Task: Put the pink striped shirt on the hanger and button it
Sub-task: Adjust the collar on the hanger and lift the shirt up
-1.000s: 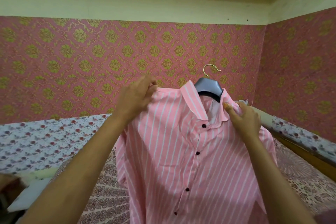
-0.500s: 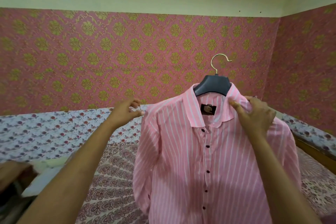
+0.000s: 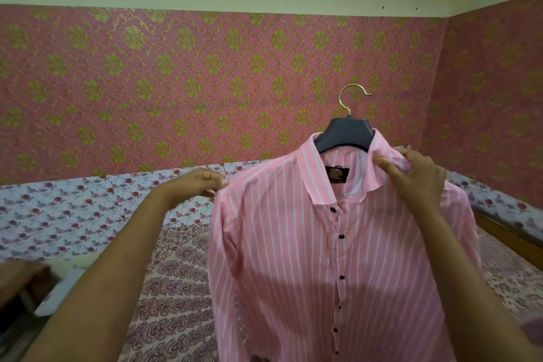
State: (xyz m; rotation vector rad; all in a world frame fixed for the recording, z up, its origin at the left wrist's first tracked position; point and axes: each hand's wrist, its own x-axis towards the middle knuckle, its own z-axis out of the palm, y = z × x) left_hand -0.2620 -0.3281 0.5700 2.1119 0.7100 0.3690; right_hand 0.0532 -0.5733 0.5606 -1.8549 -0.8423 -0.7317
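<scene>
The pink striped shirt [image 3: 293, 258] hangs in the air in front of me on a dark hanger [image 3: 345, 134] with a gold hook. Its front shows a row of dark buttons down the placket, and a black label sits inside the collar. My left hand [image 3: 197, 188] pinches the shirt's left shoulder seam. My right hand [image 3: 417, 179] grips the collar and right shoulder, holding the shirt and hanger up. The hanger's arms are hidden inside the shirt.
A bed with a paisley sheet [image 3: 176, 288] lies below the shirt. Floral bedding [image 3: 58, 214] runs along the pink and gold patterned wall [image 3: 176, 82]. A white flat object [image 3: 58, 288] and dark items sit at the lower left. A wooden bed edge [image 3: 505, 238] is at the right.
The shirt and hanger have shifted right and higher in view. My left hand slid out from near the collar to the left shoulder seam. The collar now lies open, showing the label.
</scene>
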